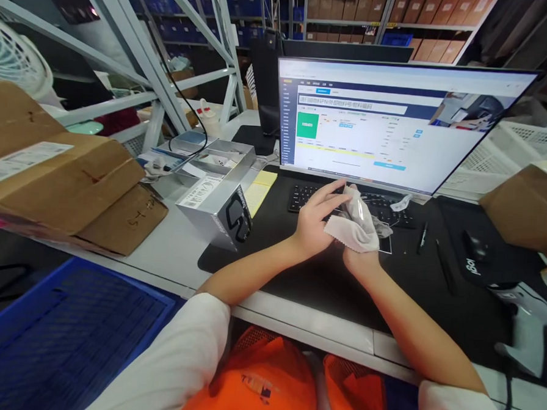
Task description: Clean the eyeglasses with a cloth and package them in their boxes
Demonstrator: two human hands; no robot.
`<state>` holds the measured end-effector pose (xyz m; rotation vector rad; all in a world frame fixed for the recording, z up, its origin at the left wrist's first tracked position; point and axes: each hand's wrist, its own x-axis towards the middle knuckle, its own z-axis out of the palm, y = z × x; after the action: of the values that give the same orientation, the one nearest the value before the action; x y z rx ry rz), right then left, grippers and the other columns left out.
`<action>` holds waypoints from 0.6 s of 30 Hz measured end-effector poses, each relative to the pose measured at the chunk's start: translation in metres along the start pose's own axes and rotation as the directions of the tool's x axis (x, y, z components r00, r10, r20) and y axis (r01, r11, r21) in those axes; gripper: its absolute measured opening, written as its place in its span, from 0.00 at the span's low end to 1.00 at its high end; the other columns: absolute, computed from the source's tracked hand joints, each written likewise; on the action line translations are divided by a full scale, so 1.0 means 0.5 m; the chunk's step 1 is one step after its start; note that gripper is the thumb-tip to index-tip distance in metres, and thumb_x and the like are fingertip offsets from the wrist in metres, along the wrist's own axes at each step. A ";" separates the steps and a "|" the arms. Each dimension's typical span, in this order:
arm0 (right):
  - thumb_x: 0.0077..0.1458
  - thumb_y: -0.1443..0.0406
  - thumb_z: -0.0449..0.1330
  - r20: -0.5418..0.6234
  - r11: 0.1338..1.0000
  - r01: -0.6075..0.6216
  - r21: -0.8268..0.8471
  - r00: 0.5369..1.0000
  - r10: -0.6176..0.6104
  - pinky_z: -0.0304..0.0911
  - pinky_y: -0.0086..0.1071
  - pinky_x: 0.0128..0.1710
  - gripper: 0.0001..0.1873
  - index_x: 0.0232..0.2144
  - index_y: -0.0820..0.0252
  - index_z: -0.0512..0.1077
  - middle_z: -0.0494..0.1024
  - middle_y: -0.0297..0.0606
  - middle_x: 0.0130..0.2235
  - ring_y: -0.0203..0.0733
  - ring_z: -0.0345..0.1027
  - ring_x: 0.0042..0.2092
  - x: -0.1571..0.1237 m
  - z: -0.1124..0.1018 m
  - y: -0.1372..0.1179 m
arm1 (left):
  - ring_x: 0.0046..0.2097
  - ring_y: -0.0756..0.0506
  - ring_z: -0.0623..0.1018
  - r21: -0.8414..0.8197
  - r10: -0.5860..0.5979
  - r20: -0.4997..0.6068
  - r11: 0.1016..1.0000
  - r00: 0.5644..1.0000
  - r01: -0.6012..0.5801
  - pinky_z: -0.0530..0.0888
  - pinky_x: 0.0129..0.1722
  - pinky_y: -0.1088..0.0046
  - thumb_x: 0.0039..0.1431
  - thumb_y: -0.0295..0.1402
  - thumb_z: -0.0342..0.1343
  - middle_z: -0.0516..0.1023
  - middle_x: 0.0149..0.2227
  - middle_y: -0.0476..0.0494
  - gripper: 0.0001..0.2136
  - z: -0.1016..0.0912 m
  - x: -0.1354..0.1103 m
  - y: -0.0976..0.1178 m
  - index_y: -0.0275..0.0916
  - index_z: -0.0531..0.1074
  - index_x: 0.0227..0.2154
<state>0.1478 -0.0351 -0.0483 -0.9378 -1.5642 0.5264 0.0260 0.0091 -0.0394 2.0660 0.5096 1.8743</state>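
My left hand (316, 222) is in front of the keyboard, its fingers bent and closed at the edge of a clear, shiny curved piece (359, 208) that looks like a lens. A white cleaning cloth (354, 234) with a zigzag edge is draped over my right hand (361, 263), wrapped around the lower part of the clear piece. The cloth hides most of the right fingers. Just behind the hands lies a crumpled clear plastic bag (382, 228). Left of them stands a grey box (220, 211) with a picture of goggles or glasses on its side.
A monitor (372, 149) stands behind the keyboard (301, 197). To the right are pens (422, 237), a mouse (477, 246) and a barcode scanner (526, 328). Cardboard boxes (73, 182) sit at the left, above a blue crate (75, 317). A yellow notepad (260, 189) lies by the grey box.
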 end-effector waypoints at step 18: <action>0.61 0.49 0.57 -0.057 0.982 -0.166 0.093 0.984 0.171 0.61 0.49 0.65 0.26 0.53 0.57 0.75 0.74 0.47 0.59 0.52 0.66 0.62 0.021 -0.018 -0.026 | 0.56 0.42 0.80 0.070 0.016 -0.035 0.997 0.999 -0.013 0.78 0.58 0.63 0.63 0.28 0.58 0.78 0.57 0.37 0.12 0.004 0.006 -0.019 0.40 0.78 0.49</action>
<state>0.1530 -0.0356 -0.0299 -1.0157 -1.3996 0.6724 0.0276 0.0192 -0.0413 2.0893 0.5787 1.9301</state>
